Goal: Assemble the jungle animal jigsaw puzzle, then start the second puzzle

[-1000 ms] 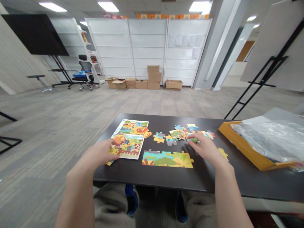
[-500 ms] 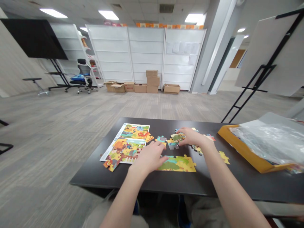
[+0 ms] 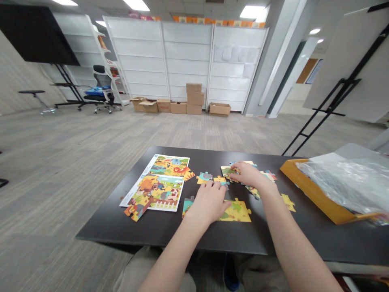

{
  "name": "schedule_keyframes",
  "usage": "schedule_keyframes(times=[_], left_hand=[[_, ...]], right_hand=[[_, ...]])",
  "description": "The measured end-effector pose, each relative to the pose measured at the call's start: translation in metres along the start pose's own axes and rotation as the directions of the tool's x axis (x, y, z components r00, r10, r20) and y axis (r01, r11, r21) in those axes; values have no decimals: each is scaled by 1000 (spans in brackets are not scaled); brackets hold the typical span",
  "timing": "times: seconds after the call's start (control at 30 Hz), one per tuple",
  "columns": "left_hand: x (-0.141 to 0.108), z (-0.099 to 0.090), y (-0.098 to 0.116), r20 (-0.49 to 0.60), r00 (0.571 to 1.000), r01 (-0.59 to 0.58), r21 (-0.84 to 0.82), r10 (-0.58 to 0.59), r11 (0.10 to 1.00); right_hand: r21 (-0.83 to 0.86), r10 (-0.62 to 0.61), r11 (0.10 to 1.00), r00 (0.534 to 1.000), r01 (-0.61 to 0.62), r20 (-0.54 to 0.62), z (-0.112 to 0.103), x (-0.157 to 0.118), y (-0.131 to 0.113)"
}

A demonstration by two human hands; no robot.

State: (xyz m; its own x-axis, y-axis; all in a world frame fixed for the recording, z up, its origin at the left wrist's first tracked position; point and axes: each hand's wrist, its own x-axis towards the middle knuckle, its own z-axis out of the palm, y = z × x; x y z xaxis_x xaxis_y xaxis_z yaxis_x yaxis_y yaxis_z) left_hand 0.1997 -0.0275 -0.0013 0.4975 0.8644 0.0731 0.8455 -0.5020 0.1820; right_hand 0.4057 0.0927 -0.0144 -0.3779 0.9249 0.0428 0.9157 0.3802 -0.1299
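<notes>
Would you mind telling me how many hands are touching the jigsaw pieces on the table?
2: the left hand on the assembled section, the right hand on the loose pile.

- Illumination: bright and even, from rectangular ceiling panels (image 3: 136,5) overhead; the panels are burnt out to white.
- Glare: white highlights on the crumpled plastic film (image 3: 343,178) at the right edge of the worktop (image 3: 121,231).
- Shadows: soft and faint beneath the left hand (image 3: 208,202) and right hand (image 3: 247,174), weakly visible against the dark worktop surface.
- Distortion: wide-angle bending toward the frame edges; the white wall panels (image 3: 185,61) and black easel frame (image 3: 331,105) lean noticeably.
- Focus: no marked out-of-focus zone from near edge to far wall; fine detail on small puzzle pieces (image 3: 205,177) appears slightly soft.
</notes>
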Motion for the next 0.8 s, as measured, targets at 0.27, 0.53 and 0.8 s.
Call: schedule_keyframes(times=[0.27, 0.53, 0.8], left_hand=[[0, 2, 0, 2, 1000, -3, 6, 3, 1000], [-2, 5, 0, -26, 1000, -4, 20, 5, 1000], [-2, 6, 0, -34, 999, -5, 19, 5, 1000]], right_hand=[[-1, 39, 999, 995, -39, -88, 11, 11, -15], [88, 73, 994, 984, -59, -160, 28, 23, -37], [107, -80, 990, 987, 95, -139, 15, 8, -23]])
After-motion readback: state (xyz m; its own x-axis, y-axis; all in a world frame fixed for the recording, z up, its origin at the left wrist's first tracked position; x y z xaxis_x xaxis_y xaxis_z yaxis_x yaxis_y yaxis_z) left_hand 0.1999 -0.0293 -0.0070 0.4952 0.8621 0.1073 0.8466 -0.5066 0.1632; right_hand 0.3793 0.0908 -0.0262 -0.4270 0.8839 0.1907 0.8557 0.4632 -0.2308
